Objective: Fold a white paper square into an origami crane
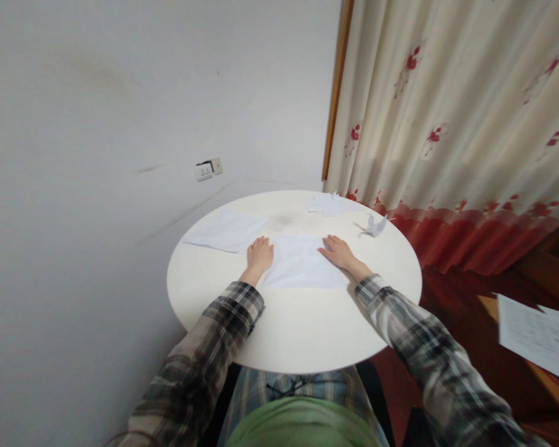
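A white sheet of paper lies flat on the round white table, with faint creases across it. My left hand rests palm down at the sheet's left edge, fingers stretched forward. At the far right corner of the sheet, my right hand lies flat with its fingers extended and the thumb pointing inward over the paper. Neither hand grips anything. What lies under the palms is hidden.
A stack of white paper is left of the sheet. A folded paper figure stands at the right, and more paper lies at the back. A wall socket, a flowered curtain and written papers surround the table.
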A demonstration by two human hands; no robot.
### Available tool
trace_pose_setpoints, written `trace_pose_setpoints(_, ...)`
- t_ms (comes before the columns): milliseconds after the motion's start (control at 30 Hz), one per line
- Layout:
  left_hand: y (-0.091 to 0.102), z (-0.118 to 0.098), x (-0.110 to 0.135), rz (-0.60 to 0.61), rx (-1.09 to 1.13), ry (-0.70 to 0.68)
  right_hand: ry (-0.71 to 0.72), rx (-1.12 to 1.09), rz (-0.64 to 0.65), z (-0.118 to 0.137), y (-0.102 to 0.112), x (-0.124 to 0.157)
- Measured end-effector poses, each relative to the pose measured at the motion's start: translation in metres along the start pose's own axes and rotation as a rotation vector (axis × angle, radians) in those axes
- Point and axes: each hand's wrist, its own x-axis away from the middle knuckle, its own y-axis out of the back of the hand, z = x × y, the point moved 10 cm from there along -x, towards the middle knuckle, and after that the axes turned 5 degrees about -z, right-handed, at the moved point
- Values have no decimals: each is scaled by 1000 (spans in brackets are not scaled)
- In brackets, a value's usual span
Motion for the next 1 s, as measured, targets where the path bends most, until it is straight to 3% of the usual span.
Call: trace_pose_setpoints(1000,7,0,-3,-27,53,15,-7,3,21,1,2,1)
